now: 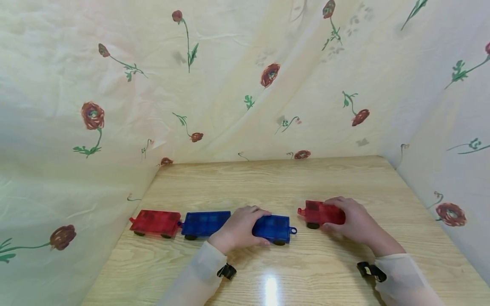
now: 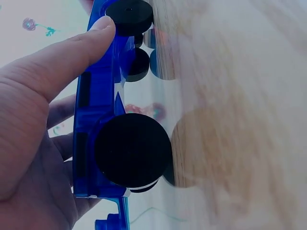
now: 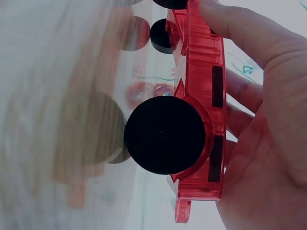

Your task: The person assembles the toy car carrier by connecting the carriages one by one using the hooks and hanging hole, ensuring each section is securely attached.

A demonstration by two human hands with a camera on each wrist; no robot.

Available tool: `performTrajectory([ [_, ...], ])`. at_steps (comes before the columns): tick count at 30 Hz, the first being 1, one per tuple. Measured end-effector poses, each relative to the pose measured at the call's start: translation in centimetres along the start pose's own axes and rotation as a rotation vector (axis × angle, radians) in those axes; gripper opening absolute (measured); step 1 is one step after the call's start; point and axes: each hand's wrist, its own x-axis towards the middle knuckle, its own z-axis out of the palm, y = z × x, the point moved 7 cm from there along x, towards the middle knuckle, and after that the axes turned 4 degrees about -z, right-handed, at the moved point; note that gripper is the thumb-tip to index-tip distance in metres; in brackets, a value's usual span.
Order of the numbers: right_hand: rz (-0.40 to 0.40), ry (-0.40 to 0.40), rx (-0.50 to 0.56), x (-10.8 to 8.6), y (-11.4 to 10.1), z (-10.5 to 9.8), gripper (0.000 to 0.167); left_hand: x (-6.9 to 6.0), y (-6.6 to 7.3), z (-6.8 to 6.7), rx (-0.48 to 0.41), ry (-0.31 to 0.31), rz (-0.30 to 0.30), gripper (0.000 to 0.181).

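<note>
The left grip (image 1: 242, 229) is curled round a blue car (image 1: 276, 228), thumb on the near side, fingers reaching over the top to the far side. From the left, a red wagon (image 1: 158, 222) stands on the wooden surface (image 1: 268, 180), just beside a blue wagon (image 1: 206, 223). The held blue car follows; the hand covers where these two blue pieces meet, so whether they join cannot be told. A ring (image 1: 293, 230) juts from its right end. Beyond a gap, a small red car (image 1: 313, 212) points its hook (image 1: 301, 211) left, clasped between thumb and fingers of the right grip (image 1: 350, 221). Flowered cloth (image 1: 229, 85) hangs behind.
</note>
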Motion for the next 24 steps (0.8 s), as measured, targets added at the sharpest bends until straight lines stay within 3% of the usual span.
performTrajectory([
  [24,-0.067,-0.002,0.011,0.0,-1.3,0.6,0.063,-0.7,-0.6,-0.4,-0.022,0.051,0.002,0.078],
])
